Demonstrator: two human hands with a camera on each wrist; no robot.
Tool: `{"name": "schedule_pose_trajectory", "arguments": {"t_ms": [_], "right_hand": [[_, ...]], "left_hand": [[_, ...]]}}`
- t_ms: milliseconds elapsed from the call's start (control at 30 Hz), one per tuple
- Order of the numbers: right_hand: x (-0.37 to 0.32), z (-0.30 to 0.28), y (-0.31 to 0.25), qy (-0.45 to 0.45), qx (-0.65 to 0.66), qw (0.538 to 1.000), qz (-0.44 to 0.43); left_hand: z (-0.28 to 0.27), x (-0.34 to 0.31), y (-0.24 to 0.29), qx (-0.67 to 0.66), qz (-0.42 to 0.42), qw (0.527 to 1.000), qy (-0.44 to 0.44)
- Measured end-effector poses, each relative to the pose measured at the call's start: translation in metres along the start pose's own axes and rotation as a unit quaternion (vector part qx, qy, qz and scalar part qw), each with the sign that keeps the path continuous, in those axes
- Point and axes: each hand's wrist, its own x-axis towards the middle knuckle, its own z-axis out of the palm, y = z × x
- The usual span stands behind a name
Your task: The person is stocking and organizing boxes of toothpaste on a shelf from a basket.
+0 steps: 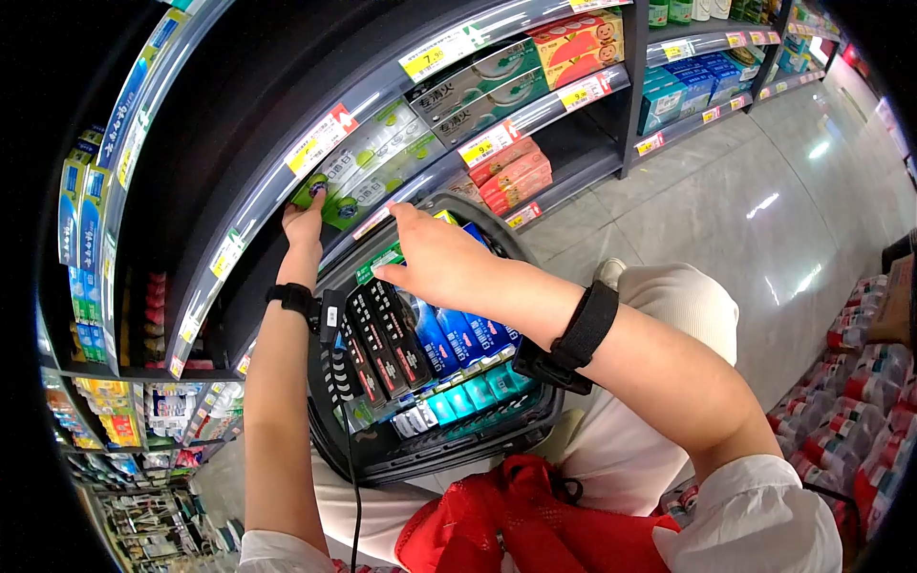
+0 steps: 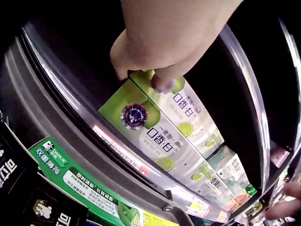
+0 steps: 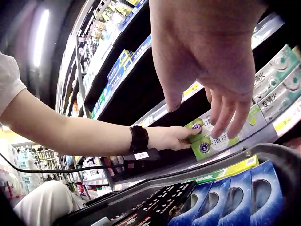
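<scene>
**Soft Pinch, Straight Box**

Nearest to me is the dark grey plastic basket point(image 1: 478, 449) in front of the legs; in it lie long black card boxes point(image 1: 382, 344), shiny blue card boxes point(image 1: 449, 334) and small teal boxes point(image 1: 468, 396); the bare right hand point(image 1: 435, 253) hangs over them, loose and partly spread, with nothing in it; I would leave it soft like that, ready to help if a box tips.

Past the basket, the bare left hand point(image 1: 304, 224) is at the shelf; its thumb and fingers look closed round the near end of the upper green-and-white card box point(image 2: 190, 110); that box lies right above the lower green-and-white card box point(image 2: 153, 136), touching it, behind a clear rail with a red-and-white paper label point(image 2: 120, 148).

I think a light pinch is best, because thin card could dent; I would move the box straight along its length, slowly, so the lower one does not slide; I would watch that no corner bumps the rail.

Farther along stand grey-and-green card boxes point(image 1: 478, 91), then red-and-orange card boxes point(image 1: 578, 43); both are best left unbumped.
</scene>
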Motion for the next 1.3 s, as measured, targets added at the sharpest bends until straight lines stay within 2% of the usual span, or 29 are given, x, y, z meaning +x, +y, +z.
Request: {"name": "schedule_pose_trajectory", "arguments": {"t_ms": [67, 167, 233, 300, 400, 467, 533, 733, 800, 833, 900, 1167, 1233, 1300], "right_hand": [[0.0, 0.0, -0.001, -0.001, -0.005, 1.0, -0.004], [0.0, 0.0, -0.003, -0.021, -0.002, 1.0, 0.014], [0.0, 0.004, -0.003, 0.015, -0.019, 1.0, 0.001], [0.001, 0.004, -0.003, 0.01, -0.011, 1.0, 0.0], [0.004, 0.006, -0.002, 0.008, -0.004, 1.0, -0.006], [0.006, 0.006, -0.003, 0.01, -0.005, 1.0, -0.01], [0.007, 0.003, -0.008, -0.028, 0.0, 0.999, 0.019], [0.013, 0.017, -0.003, -0.004, 0.002, 1.0, -0.004], [0.016, 0.025, -0.002, 0.005, -0.003, 1.0, -0.004], [0.018, 0.03, -0.002, 0.016, -0.008, 1.0, -0.002], [0.019, 0.035, -0.002, 0.01, -0.005, 1.0, -0.008], [0.027, 0.052, -0.008, -0.009, -0.008, 1.0, -0.013], [0.032, 0.055, -0.006, 0.0, -0.004, 1.0, -0.025], [0.036, 0.048, -0.01, -0.028, 0.005, 1.0, 0.004]], "left_hand": [[0.02, -0.025, 0.031, 0.128, -0.049, 0.988, 0.072], [0.007, 0.009, -0.001, 0.121, -0.021, 0.992, 0.031], [0.004, 0.02, -0.009, 0.119, -0.009, 0.993, 0.013], [0.005, 0.021, -0.005, 0.153, -0.059, 0.986, 0.02], [0.007, 0.02, -0.003, 0.124, -0.076, 0.989, 0.012], [0.0, 0.038, -0.023, 0.117, -0.069, 0.991, 0.003], [-0.004, 0.042, -0.028, 0.111, -0.062, 0.992, -0.005], [-0.01, 0.032, -0.019, 0.073, -0.122, 0.99, 0.01], [-0.011, 0.015, -0.002, 0.015, -0.13, 0.99, -0.046], [-0.018, 0.021, -0.007, 0.012, -0.13, 0.99, -0.043], [-0.028, 0.033, -0.014, -0.04, -0.121, 0.981, -0.144], [-0.027, 0.035, -0.02, -0.016, -0.096, 0.988, -0.12], [-0.03, 0.023, -0.002, 0.01, -0.116, 0.982, -0.146], [-0.038, 0.007, 0.011, 0.047, -0.112, 0.975, -0.187]]}}
